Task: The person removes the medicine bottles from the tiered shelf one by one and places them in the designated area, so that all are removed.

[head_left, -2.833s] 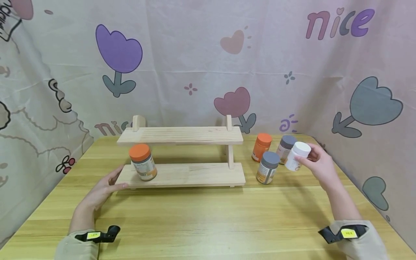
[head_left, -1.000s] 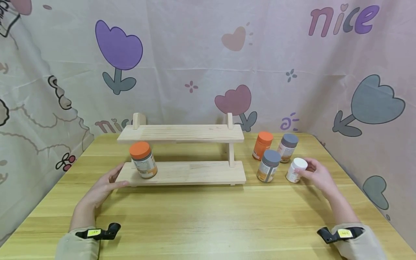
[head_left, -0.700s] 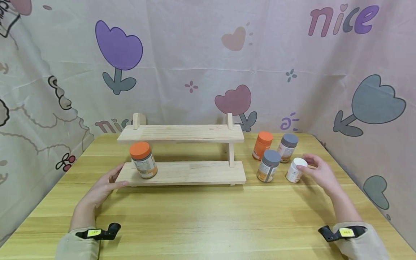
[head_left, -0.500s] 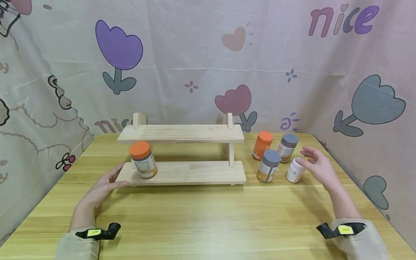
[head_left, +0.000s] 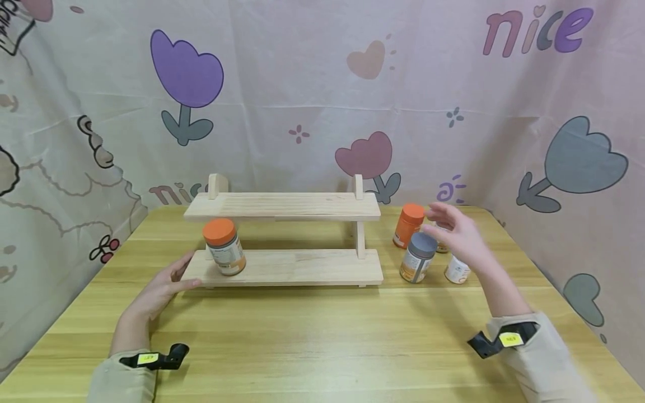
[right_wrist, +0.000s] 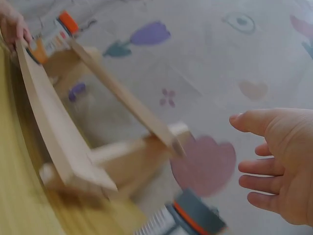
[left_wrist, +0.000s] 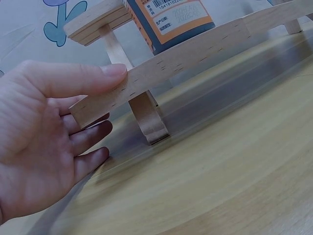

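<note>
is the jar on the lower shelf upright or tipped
Upright: the orange-lidded jar stands on its base on the lower shelf, lid on top.

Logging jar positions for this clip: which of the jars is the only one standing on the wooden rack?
The orange-lidded jar at the left end of the rack's lower shelf. The other four jars stand on the table to the rack's right.

Wooden table (head_left: 322,336) carries a two-tier rack (head_left: 287,267) and jars beside it: orange jar (head_left: 406,225), grey-lidded jar (head_left: 417,258), white jar (head_left: 456,270).
</note>
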`<action>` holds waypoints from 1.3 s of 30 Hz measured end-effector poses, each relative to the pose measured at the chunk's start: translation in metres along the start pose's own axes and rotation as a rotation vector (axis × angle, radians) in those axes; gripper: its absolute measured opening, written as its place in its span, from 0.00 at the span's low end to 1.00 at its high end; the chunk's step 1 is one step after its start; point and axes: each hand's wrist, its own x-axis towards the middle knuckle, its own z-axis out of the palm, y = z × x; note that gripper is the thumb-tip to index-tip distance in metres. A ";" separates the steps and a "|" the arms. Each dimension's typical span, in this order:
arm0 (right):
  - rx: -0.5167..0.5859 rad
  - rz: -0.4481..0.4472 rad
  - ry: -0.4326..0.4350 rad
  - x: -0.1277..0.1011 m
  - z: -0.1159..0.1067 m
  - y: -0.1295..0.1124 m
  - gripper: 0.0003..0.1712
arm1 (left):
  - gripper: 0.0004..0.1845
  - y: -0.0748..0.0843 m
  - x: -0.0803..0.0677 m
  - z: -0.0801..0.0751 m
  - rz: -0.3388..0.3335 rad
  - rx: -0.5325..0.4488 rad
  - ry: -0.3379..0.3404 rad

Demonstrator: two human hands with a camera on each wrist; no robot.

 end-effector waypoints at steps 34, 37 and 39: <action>0.331 -0.213 -0.337 0.074 0.205 -0.139 0.38 | 0.47 -0.001 0.000 0.000 -0.015 -0.005 0.002; 0.326 -0.212 -0.355 0.075 0.221 -0.146 0.39 | 0.47 -0.001 0.001 -0.001 -0.018 -0.003 0.004; 0.303 -0.198 -0.367 0.075 0.230 -0.150 0.40 | 0.47 -0.002 0.001 -0.001 -0.021 0.000 0.006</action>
